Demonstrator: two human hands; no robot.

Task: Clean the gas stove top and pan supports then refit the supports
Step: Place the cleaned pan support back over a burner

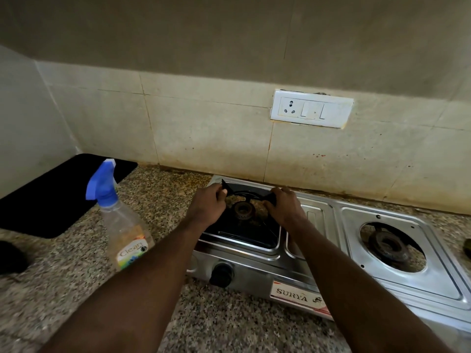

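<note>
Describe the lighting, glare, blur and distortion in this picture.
Head view: dim, warm light; glare streaks on the steel stove top; the wide-angle lens bows the wall tiles; the spray bottle looks slightly soft.

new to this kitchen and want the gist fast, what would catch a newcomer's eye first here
The left hand and right hand grip a black pan support over the left burner of a steel stove at the centre. A clear spray bottle with a blue trigger stands on the granite counter to the stove's left, and the right burner sits bare, with no support.
</note>
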